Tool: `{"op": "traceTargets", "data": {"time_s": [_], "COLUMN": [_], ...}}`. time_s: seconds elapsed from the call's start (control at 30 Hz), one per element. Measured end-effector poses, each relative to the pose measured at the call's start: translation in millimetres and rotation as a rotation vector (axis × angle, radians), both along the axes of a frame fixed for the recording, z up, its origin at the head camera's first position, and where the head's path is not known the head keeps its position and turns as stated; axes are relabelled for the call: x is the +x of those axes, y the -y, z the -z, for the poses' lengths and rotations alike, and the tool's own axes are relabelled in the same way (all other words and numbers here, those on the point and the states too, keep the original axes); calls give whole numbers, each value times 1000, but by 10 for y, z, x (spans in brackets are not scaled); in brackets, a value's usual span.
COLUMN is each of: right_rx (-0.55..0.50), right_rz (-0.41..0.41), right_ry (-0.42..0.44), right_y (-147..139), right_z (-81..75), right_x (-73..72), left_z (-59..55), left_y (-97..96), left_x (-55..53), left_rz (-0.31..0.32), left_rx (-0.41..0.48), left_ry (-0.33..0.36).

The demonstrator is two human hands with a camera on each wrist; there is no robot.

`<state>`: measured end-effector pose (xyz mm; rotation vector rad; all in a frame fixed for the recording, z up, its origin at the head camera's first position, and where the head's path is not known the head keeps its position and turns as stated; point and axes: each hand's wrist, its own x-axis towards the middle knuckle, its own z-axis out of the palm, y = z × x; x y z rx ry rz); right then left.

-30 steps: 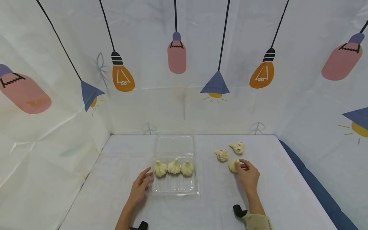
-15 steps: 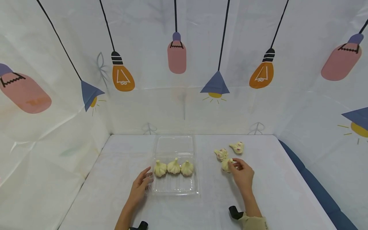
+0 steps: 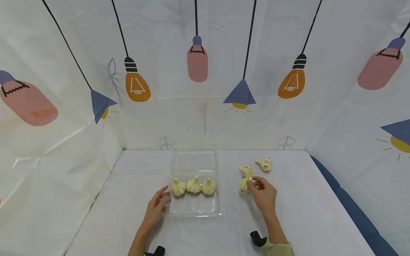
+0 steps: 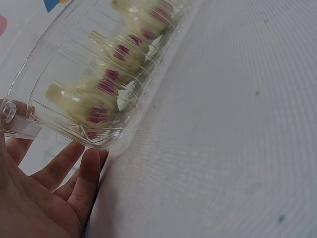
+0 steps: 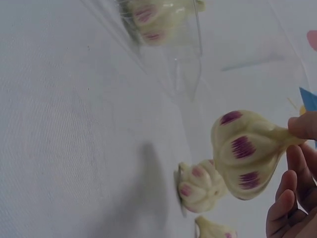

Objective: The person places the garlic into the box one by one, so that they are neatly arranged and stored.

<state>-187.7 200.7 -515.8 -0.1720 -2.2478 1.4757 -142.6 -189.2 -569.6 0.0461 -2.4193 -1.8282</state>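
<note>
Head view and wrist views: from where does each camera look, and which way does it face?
Head: worn on the head, facing forward and down at the table; left hand, right hand and forearms show.
Left wrist: worn there, facing the clear container from its left side; the left hand shows.
Right wrist: worn there, facing the held garlic bulb; part of the right hand shows.
Head and right wrist both show that bulb.

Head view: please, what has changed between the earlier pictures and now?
The right hand has carried its pinched garlic bulb leftward, toward the clear container; nothing was let go. The left hand, container, its three bulbs and the two loose bulbs stayed put.
</note>
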Motion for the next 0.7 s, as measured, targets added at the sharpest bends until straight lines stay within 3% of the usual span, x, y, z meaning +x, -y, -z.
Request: {"op": "traceTargets", "data": {"time_s": [0.3, 0.7], "right_rx": [22, 44], "right_rz": [-55, -126], "right_ry": [-62, -32], "right_y": [186, 482], "right_z": [-22, -73], "right_x": [34, 80], "left_z": [-3, -35], "left_y": [-1, -2], "left_x": [-2, 3], "left_rz": [-8, -3], "left_rx": [-18, 5], "left_ry": [21, 37]}}
